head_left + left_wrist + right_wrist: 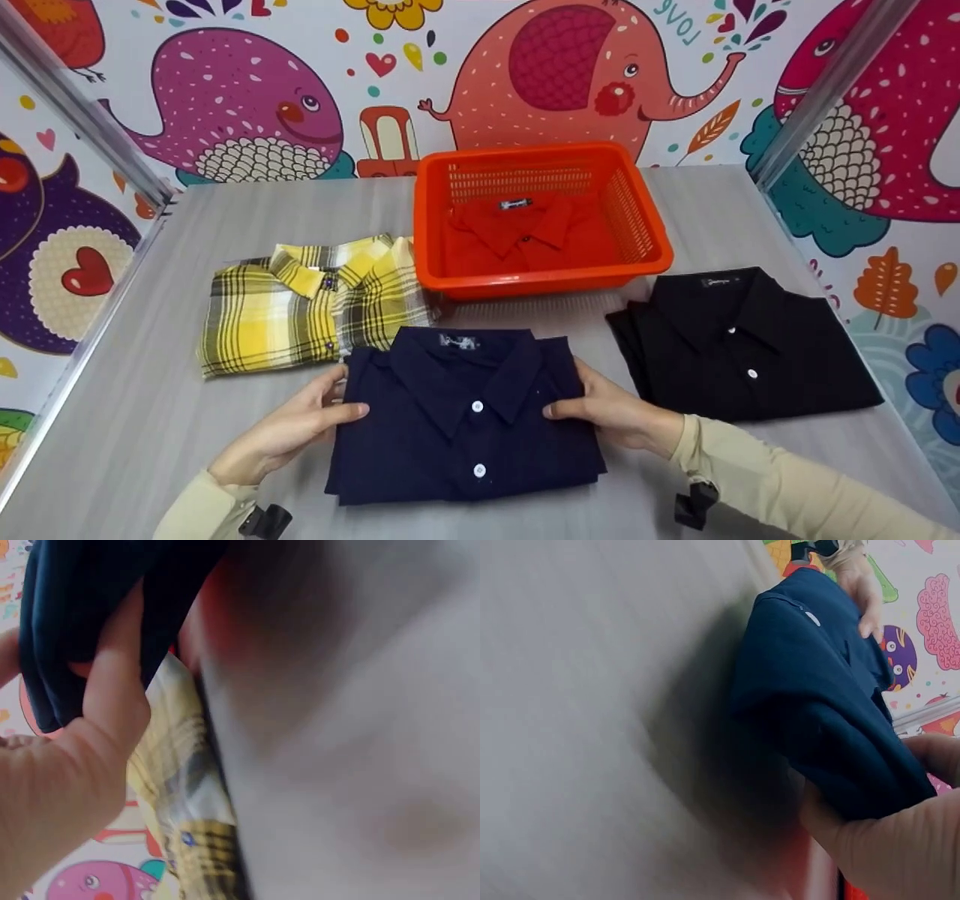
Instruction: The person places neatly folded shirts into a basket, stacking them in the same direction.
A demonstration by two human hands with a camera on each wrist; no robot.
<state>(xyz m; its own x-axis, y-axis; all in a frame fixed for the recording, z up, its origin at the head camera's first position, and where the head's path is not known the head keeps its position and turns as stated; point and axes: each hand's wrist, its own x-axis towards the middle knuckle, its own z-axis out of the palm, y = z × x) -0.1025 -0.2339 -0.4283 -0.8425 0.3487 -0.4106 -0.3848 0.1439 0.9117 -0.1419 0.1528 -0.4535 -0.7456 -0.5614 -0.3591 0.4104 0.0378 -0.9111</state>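
Observation:
A folded navy blue shirt (442, 442), collar away from me and two white buttons down its front, is held between my two hands. My left hand (292, 420) grips its left edge, thumb on top and fingers beneath. At the right edge my right hand (619, 412) grips it the same way. Both wrist views show the navy cloth (810, 690) raised off the table, with a shadow below it. Behind it stands an orange basket (540, 281) with a folded red shirt (480, 232) inside.
A folded yellow plaid shirt (262, 322) lies left of the basket, partly behind the navy one. To the right lies a folded black shirt (810, 360) with white buttons. The grey table (112, 450) is bounded by cartoon-printed walls (390, 97) with metal corner posts.

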